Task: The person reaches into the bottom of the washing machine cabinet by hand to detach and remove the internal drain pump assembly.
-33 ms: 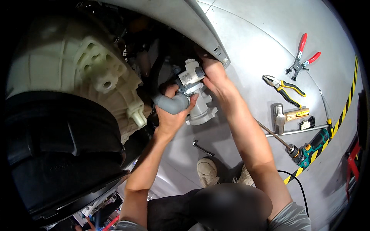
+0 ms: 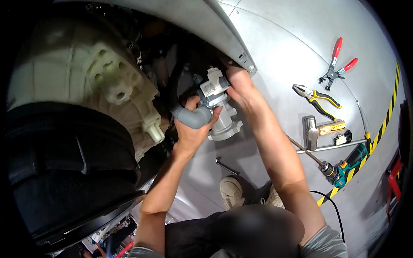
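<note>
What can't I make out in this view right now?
Head view: part of the right hand, lost in shadow beside the pale panel.
Head view: part of the left hand, covered by the grey elbow hose it holds.
Head view: upper end of the black hose, lost in darkness.
Head view: part of the right shoe, behind the dark blurred patch.

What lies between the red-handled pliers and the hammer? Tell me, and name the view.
The black-and-yellow-handled pliers lie on the floor between the red-handled pliers and the hammer, as the head view shows.
</note>
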A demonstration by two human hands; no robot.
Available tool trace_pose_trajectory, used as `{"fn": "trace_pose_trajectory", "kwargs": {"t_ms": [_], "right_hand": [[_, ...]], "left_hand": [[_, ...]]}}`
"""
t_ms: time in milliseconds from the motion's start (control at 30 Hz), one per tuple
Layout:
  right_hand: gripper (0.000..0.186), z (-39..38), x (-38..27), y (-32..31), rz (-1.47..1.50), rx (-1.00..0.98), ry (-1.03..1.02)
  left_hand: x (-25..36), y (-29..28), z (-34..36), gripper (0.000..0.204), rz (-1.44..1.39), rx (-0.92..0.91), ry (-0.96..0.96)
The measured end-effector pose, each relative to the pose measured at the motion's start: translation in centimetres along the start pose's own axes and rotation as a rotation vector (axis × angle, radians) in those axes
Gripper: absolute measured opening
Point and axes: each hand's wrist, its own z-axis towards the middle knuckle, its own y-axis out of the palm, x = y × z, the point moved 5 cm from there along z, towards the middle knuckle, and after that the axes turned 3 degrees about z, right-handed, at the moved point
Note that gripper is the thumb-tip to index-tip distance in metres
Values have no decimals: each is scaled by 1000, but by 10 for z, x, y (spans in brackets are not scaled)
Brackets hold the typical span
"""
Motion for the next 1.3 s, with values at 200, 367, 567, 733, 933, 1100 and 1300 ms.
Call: {"fn": "trace_pose_trajectory", "kwargs": {"t_ms": [200,367,567,733,933,1100,1300], "right_hand": [[18,1,-1,2,-85,16,187],[16,-6,-4,4,-76,67,224],[17,4,5,-9,75,94,212],[11,5,5,-8,112,126,215],[10,9,7,-12,122,27,247],[13,7,8,-13,86,-29,237],[14,8,7,-13,118,-56,238]], "left_hand": [[-3,0,-3,39,-56,-3,-64],[-1,-1,0,40,-34,20,28],[1,2,2,41,54,-8,97],[3,1,3,43,96,-39,159],[-4,2,-3,43,113,-79,117],[-5,2,-5,43,82,-30,98],[-7,3,-5,45,34,-1,82]]}}
